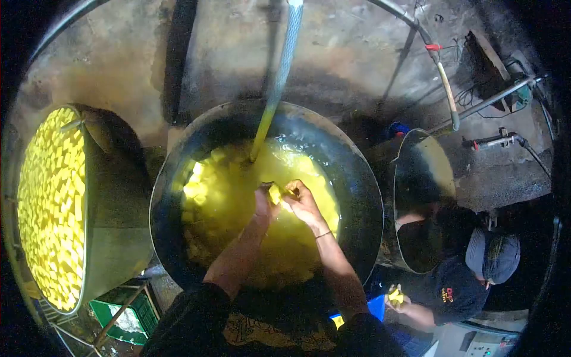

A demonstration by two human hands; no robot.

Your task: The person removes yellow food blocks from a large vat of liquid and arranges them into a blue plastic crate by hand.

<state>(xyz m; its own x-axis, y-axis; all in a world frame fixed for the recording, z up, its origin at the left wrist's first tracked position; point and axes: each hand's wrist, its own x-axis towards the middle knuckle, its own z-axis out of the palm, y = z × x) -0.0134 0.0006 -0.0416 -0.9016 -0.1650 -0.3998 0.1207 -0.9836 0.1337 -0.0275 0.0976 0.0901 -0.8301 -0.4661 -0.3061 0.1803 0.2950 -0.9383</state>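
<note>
A wide round vat [363,238] holds yellowish liquid with yellow blocks [199,184] in it, heaped at the left. Over the liquid, near the middle, my left hand [266,201] is closed round a yellow piece [275,194]. Just to its right, my right hand [302,201] has its fingers curled in a pinch close to that piece; what lies between them is too small to make out. A dark band circles my right wrist. Behind both hands, a hose [275,98] hangs down into the liquid.
At the left stands a large drum [116,256] full of yellow blocks, with a green crate [143,312] below it. Another metal drum [425,238] is at the right. A co-worker in a cap [492,256] holds yellow pieces at the lower right. Pipes run along the wall.
</note>
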